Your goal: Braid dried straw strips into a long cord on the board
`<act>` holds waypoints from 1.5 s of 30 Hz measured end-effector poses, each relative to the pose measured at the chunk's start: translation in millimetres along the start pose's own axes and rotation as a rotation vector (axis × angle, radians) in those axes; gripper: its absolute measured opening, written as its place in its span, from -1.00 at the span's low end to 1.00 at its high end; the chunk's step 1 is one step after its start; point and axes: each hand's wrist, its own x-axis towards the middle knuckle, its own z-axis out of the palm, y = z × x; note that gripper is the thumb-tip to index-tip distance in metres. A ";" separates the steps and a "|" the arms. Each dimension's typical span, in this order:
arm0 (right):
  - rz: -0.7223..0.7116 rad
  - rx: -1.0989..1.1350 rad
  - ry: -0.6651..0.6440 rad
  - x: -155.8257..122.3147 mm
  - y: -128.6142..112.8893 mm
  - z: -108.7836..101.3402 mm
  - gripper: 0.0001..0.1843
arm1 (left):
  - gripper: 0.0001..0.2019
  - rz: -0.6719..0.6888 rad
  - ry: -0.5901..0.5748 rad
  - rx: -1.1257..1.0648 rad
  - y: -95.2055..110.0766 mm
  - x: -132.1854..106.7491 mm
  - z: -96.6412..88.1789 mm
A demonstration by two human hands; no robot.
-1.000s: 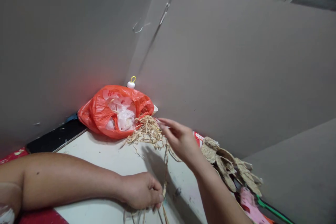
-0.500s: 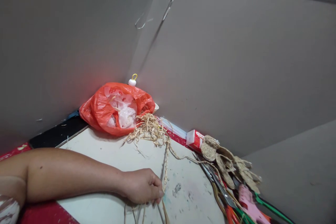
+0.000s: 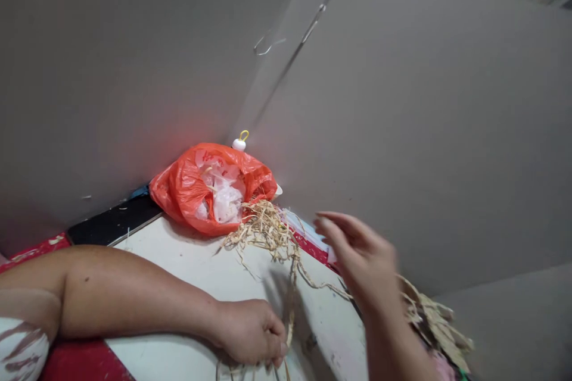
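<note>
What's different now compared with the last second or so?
The right hand, out of view half a second ago, is back over the table. It is raised beside the straw pile, fingers loosely open, holding nothing. The left hand stays closed on the straw strands at the near edge. The orange bag has not moved.
</note>
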 end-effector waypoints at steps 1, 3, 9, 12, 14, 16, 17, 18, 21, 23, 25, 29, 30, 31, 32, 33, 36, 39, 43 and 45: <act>0.066 -0.028 -0.042 36.4 -23.8 27.7 -0.62 | -0.84 -0.004 -0.002 0.007 0.0 0.1 -0.1; 0.186 -0.076 -0.135 95.4 -57.6 73.4 -0.65 | -0.84 -0.008 0.001 0.023 0.8 -0.4 -0.6; 0.310 -0.076 -0.226 115.3 -43.2 107.6 -0.69 | -0.83 0.001 0.018 0.026 1.8 -0.8 0.2; 0.317 -0.023 -0.142 109.4 -42.4 100.6 -0.68 | -0.83 -0.004 0.035 0.033 0.0 0.3 1.7; 0.298 0.035 -0.055 110.3 -52.9 92.7 -0.71 | -0.82 -0.007 0.039 0.030 -0.8 0.8 2.4; 0.264 0.108 0.042 109.2 -67.1 82.6 -0.76 | -0.82 0.005 0.041 0.022 -1.1 0.9 2.6; 0.244 0.148 0.091 107.1 -74.3 77.3 -0.75 | -0.82 0.012 0.044 0.022 -1.3 0.9 2.6; 0.225 0.189 0.137 104.2 -81.2 72.4 -0.72 | -0.82 0.020 0.047 0.025 -1.6 0.9 2.6; 0.184 0.308 0.205 93.8 -98.2 63.9 -0.67 | -0.82 0.033 0.051 0.021 -2.7 0.9 2.7; 0.178 0.381 0.184 88.7 -106.1 64.9 -0.68 | -0.82 0.027 0.045 0.012 -2.8 0.7 2.8; 0.184 0.445 0.139 85.9 -111.2 69.8 -0.69 | -0.81 0.028 0.042 0.019 -1.7 0.0 2.5; 0.218 0.526 0.034 82.6 -116.6 79.2 -0.68 | -0.81 0.017 0.023 0.035 2.4 -2.2 1.1; 0.223 0.536 0.011 81.5 -117.6 80.0 -0.68 | -0.81 0.012 0.022 0.035 3.1 -2.6 0.7; 0.222 0.543 -0.008 79.9 -118.5 80.3 -0.69 | -0.82 0.010 0.024 0.036 3.3 -2.8 0.5; 0.216 0.546 -0.024 77.8 -119.6 80.1 -0.71 | -0.82 0.016 0.028 0.038 3.2 -2.7 0.4; 0.205 0.545 -0.037 75.0 -120.7 79.9 -0.73 | -0.82 0.025 0.031 0.040 2.7 -2.5 0.3; 0.147 0.513 -0.066 61.2 -123.9 79.8 -0.78 | -0.83 0.048 0.022 0.047 -0.1 -0.8 0.3; 0.067 0.440 -0.173 40.0 -123.9 80.0 -0.83 | -0.84 0.077 0.016 0.054 -2.1 0.7 0.1; -0.008 0.346 -0.387 15.1 -115.3 69.9 -0.68 | -0.84 0.089 0.017 0.043 -1.7 0.5 0.4; -0.031 0.260 -0.359 10.6 -110.0 60.8 -0.64 | -0.85 0.073 0.009 0.032 -0.9 -0.3 0.6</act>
